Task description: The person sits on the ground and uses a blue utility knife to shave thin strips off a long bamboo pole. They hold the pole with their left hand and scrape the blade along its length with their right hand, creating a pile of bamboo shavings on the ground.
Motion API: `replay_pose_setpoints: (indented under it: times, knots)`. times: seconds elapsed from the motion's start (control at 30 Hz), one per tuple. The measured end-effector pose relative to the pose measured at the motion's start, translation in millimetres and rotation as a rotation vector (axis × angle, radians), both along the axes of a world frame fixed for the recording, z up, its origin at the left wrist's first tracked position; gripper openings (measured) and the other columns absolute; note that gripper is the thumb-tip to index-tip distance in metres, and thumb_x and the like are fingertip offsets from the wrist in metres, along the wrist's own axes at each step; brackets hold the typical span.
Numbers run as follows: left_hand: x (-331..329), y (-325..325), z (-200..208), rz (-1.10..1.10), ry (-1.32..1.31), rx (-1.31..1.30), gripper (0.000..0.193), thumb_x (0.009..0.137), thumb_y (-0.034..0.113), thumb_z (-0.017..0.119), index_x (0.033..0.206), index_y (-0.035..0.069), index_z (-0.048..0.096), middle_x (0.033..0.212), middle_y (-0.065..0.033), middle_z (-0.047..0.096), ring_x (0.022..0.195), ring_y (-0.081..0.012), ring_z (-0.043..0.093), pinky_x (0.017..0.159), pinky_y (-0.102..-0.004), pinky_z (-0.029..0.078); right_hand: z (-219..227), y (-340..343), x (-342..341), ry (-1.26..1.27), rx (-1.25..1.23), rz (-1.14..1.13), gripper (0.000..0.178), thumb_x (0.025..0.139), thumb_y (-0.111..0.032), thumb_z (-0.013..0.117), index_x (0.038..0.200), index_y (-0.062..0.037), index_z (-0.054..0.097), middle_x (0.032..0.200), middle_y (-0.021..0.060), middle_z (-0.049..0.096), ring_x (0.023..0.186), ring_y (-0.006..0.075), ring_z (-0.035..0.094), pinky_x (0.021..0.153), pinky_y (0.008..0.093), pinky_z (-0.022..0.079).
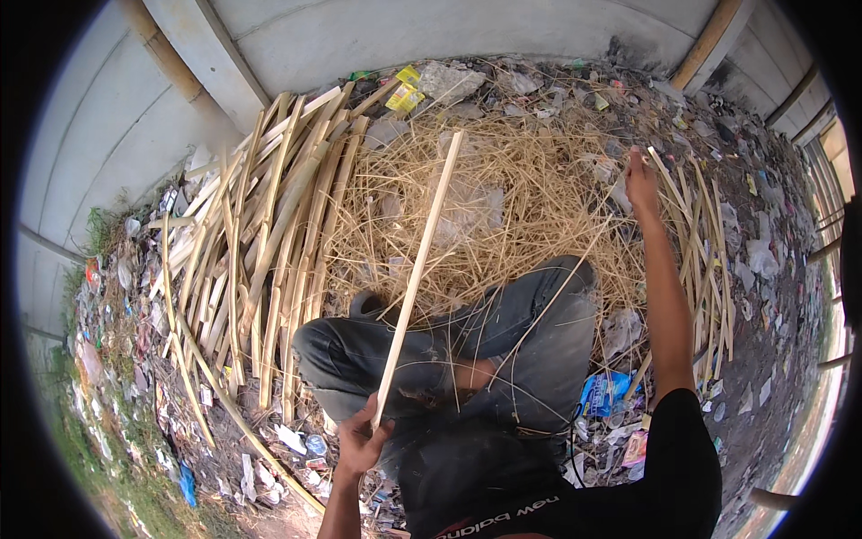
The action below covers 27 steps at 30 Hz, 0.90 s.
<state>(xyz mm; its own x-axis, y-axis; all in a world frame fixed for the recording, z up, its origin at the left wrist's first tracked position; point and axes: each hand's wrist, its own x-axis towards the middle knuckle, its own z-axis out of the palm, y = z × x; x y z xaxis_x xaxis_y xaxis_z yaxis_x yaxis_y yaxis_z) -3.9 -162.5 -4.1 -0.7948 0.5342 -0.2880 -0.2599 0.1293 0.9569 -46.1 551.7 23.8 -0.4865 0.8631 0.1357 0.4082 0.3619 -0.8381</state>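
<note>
My left hand (361, 442) is closed round the lower end of a long pale bamboo strip (420, 266). The strip slants up across my bent leg, and its far end lies over a heap of thin shavings (539, 193). Out to the right, my right arm is stretched forward. The right hand (641, 187) looks closed, beside the far end of a smaller pile of bamboo strips (703, 256). What its fingers hold, if anything, is hidden.
A large pile of split bamboo (274, 225) lies to my left. My crossed legs (548, 350) are in front of me, with a few shavings on them. Litter covers the ground, including a blue wrapper (603, 393). A grey panel wall (449, 34) stands behind.
</note>
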Motion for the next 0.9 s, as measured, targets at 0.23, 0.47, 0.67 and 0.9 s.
replay_pose_setpoints:
  times: [0.23,0.47,0.67,0.9]
  knots:
    - [-32.6,56.1,8.2,0.113,0.028,-0.005,0.058,0.101,0.007,0.071,0.15,-0.014,0.048,0.14,-0.0118,0.063,0.126,-0.0137,0.055,0.109,-0.0285,0.042,23.7,-165.6,-11.3,0.173,-0.398,0.467,0.049,0.106,-0.053,0.059,0.095,-0.0054,0.065,0.06,-0.0067,0.038,0.053,0.0057,0.037,0.051,0.027,0.03]
    - [-36.0,80.3,20.4,0.083,0.111,-0.023,0.054,0.107,0.016,0.065,0.151,-0.012,0.049,0.136,-0.0133,0.066,0.125,-0.014,0.057,0.108,-0.0289,0.043,40.6,-271.4,-25.6,0.125,-0.326,0.797,0.041,0.104,-0.042,0.069,0.11,-0.001,0.072,0.072,-0.0035,0.055,0.064,0.0063,0.047,0.059,0.0281,0.039]
    - [-35.0,78.5,31.2,0.012,0.298,-0.182,0.055,0.103,0.019,0.069,0.147,-0.01,0.054,0.106,-0.0143,0.076,0.098,-0.0122,0.068,0.088,-0.0277,0.053,41.0,-321.9,-22.1,0.07,-0.449,0.907,0.039,0.102,-0.039,0.072,0.108,0.0,0.074,0.072,-0.0023,0.059,0.067,0.0074,0.05,0.062,0.0296,0.041]
    - [-38.3,75.9,64.2,-0.186,0.503,-0.457,0.07,0.092,0.028,0.079,0.148,-0.007,0.055,0.08,-0.0172,0.069,0.075,-0.0267,0.072,0.072,-0.0372,0.055,4.9,-338.3,-3.1,0.066,-0.619,0.718,0.034,0.1,-0.033,0.073,0.089,-0.001,0.07,0.064,-0.0057,0.05,0.061,0.0051,0.045,0.056,0.0294,0.037]
